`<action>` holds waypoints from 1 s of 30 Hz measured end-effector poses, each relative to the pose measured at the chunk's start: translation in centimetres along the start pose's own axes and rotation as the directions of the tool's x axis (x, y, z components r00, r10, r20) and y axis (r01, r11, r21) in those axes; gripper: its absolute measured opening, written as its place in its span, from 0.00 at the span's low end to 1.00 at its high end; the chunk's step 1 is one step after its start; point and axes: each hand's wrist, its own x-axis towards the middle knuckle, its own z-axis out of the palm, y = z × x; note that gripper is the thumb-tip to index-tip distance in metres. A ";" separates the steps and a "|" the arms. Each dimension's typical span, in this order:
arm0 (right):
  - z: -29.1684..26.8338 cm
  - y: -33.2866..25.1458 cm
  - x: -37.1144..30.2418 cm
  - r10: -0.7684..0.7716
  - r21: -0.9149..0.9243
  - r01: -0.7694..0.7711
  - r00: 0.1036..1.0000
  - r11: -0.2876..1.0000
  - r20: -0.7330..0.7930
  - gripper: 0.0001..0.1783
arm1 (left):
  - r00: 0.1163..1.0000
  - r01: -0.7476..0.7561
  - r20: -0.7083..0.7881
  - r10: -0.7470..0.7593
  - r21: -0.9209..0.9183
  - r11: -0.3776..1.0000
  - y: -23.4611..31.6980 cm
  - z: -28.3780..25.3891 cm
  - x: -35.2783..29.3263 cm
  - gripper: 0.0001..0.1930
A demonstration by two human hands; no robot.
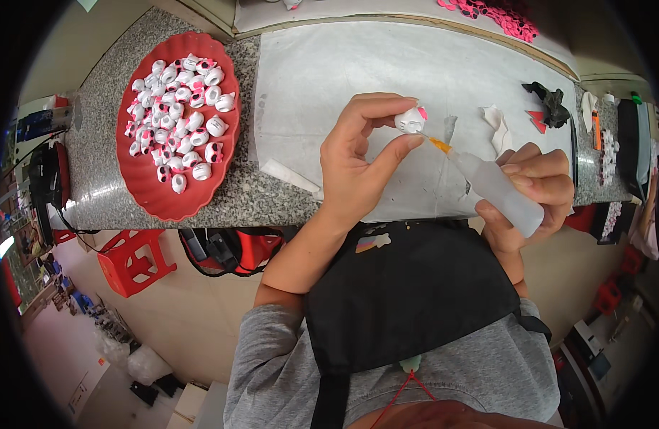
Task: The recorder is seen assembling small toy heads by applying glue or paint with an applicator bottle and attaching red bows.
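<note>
Between the thumb and fingers of my left hand (358, 143) is a small white cat-head figurine (411, 120) with a pink patch on its upper right. My right hand (537, 182) grips a translucent white squeeze bottle (498, 187), tilted so that its orange-yellow nozzle (439, 145) points up and left. The thin tip of the nozzle is right by the figurine's lower side; whether it touches cannot be made out. Both hands are over the white paper sheet (301, 86) on the counter.
On the left, a red scalloped tray (140, 182) bears many similar white and pink pieces on the speckled stone counter (254, 193). A crumpled black plastic piece (551, 106) and torn white paper (497, 129) lie at right. Pink bits (487, 18) sit beyond the ledge; a red stool (133, 261) stands below.
</note>
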 end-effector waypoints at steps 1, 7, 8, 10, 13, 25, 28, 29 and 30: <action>-0.1 0.2 0.1 0.001 0.000 -0.001 1.000 1.000 -0.001 0.21 | 1.000 -0.008 -0.003 0.008 0.023 1.000 -0.1 -0.1 0.0 0.15; -1.2 1.0 0.9 -0.091 0.057 0.088 0.995 0.994 0.050 0.22 | 0.998 0.058 -0.023 -0.060 -0.080 0.995 0.3 -0.2 0.2 0.16; -1.8 1.2 1.0 0.022 0.076 -0.025 0.999 0.997 0.037 0.19 | 0.993 0.099 -0.046 -0.107 -0.139 0.985 0.5 -0.2 0.2 0.16; -2.1 1.7 1.8 0.127 0.089 -0.128 0.992 0.988 0.023 0.17 | 0.990 0.108 -0.070 -0.123 -0.190 0.976 0.5 -0.5 0.3 0.17; -1.9 3.3 4.1 0.455 0.027 -0.456 0.890 0.890 0.032 0.11 | 0.984 0.065 -0.143 -0.104 -0.257 0.964 0.6 -0.9 0.3 0.17; -0.1 13.5 11.4 0.221 -0.913 0.043 0.964 0.406 0.144 0.13 | 0.979 0.084 -0.156 -0.131 -0.277 0.957 0.7 -0.4 0.2 0.17; -0.4 12.1 11.3 0.224 -0.923 0.120 0.951 0.366 0.213 0.12 | 0.980 0.085 -0.149 -0.133 -0.291 0.953 0.6 -0.8 0.2 0.17; -0.5 10.6 11.0 0.252 -0.871 0.051 0.947 0.489 0.197 0.11 | 0.984 0.084 -0.130 -0.124 -0.275 0.958 0.5 -1.0 0.1 0.17; -0.4 9.1 10.5 0.283 -0.799 -0.021 0.940 0.602 0.189 0.10 | 0.987 0.081 -0.114 -0.114 -0.258 0.963 0.5 -1.2 0.0 0.16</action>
